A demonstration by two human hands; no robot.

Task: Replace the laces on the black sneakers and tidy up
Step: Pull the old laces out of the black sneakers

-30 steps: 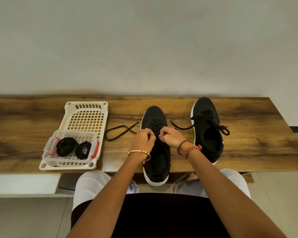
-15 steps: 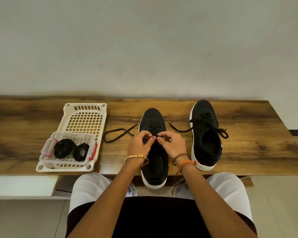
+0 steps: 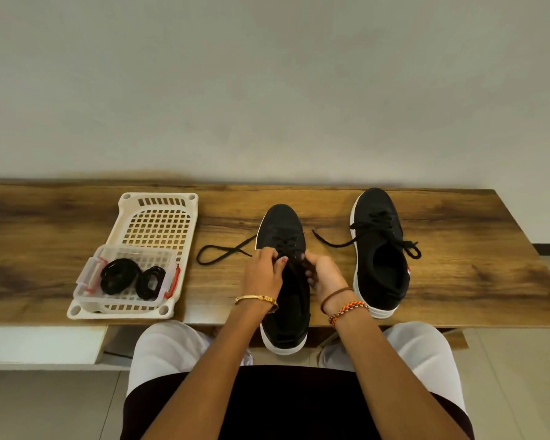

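Two black sneakers with white soles stand on the wooden table. The left sneaker (image 3: 283, 227) is in front of me, its heel over the table's near edge. My left hand (image 3: 262, 274) and my right hand (image 3: 323, 274) are both over its tongue, each pinching the black lace (image 3: 223, 253) at the eyelets. One end of that lace loops out to the left on the table. The right sneaker (image 3: 380, 249) stands apart to the right, laced, with its lace ends lying loose.
A cream perforated tray (image 3: 159, 223) lies at the left. On its near end sits a clear box (image 3: 89, 290) with red clips, holding two coiled black laces (image 3: 119, 276). The table (image 3: 477, 255) ends at the right; tiled floor lies beyond.
Both hands slid a little toward me along the sneaker's tongue while still holding the lace. The view has shifted slightly. The right sneaker and the tray stayed put.
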